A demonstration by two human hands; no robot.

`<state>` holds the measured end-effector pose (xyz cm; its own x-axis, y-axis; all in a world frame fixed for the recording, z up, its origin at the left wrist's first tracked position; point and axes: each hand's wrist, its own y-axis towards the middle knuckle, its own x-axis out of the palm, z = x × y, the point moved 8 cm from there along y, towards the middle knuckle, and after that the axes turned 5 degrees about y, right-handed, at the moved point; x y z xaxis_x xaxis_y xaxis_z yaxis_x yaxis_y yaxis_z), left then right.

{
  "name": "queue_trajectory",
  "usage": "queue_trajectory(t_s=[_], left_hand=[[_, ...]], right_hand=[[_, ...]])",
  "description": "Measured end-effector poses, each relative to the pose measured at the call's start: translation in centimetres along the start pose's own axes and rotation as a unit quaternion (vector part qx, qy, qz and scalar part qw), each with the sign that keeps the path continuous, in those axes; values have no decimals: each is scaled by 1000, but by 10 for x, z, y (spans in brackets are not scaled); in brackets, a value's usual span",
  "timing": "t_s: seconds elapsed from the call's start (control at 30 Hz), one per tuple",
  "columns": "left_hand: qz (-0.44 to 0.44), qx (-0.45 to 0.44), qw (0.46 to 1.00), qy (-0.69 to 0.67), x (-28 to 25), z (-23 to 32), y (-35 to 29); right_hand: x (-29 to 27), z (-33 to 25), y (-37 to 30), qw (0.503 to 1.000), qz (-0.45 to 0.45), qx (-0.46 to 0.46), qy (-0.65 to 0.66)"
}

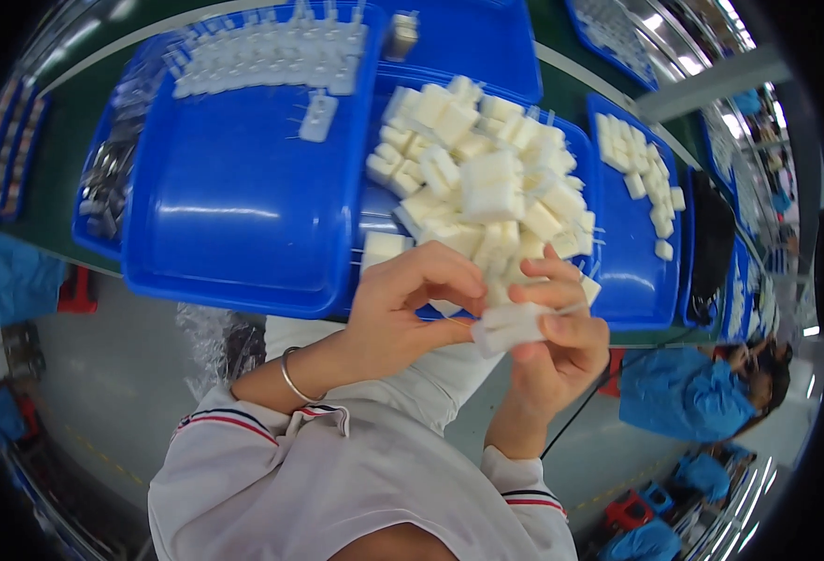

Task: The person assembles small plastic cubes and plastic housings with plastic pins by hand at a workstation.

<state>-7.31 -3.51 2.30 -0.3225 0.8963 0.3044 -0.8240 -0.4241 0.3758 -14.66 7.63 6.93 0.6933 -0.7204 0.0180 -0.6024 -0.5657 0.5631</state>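
My right hand (561, 351) grips a small white plastic block (510, 327), with the thumb below and fingers above and behind it. A thin pale wire sticks out past my fingers. At the block's left end, my left hand (412, 294) is closed in a pinch; a fine line shows by its fingertips, but what they hold is too small to make out. Both hands are over the near edge of a blue tray (365, 196) heaped with cream-white blocks (491, 182), some with thin wire leads. The hands hide part of the heap.
At the left, a larger blue tray (243, 243) holds rows of white pieces with wire leads (272, 56) and one apart (317, 116). Another blue tray (627, 290) with cream blocks stands right. Clear plastic wrap (208, 351) hangs below the edge. A person in blue (683, 393) is at right.
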Motion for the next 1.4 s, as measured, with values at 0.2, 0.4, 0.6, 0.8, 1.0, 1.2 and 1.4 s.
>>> queue_trajectory(t_s=[0.2,0.4,0.6,0.8,1.0,1.2,1.4], left_hand=[[36,5,938,345,-37,57,24],[40,-38,763,644,-114,54,52],[-26,-19,690,723,-115,28,68],[14,-29,712,701,-128,32,64],[64,46,814,576,-112,87,51],[95,85,947,294,-84,94,16],[31,26,989,142,-33,57,9]], right_hand=[[-26,-7,24,997,69,7,37],[-60,41,48,977,104,159,-99],[-39,20,60,913,17,-82,-400],[-107,38,71,958,56,29,-280],[-267,65,49,657,129,166,-724],[-306,82,27,723,90,199,-656],[-172,38,40,947,130,194,-222]])
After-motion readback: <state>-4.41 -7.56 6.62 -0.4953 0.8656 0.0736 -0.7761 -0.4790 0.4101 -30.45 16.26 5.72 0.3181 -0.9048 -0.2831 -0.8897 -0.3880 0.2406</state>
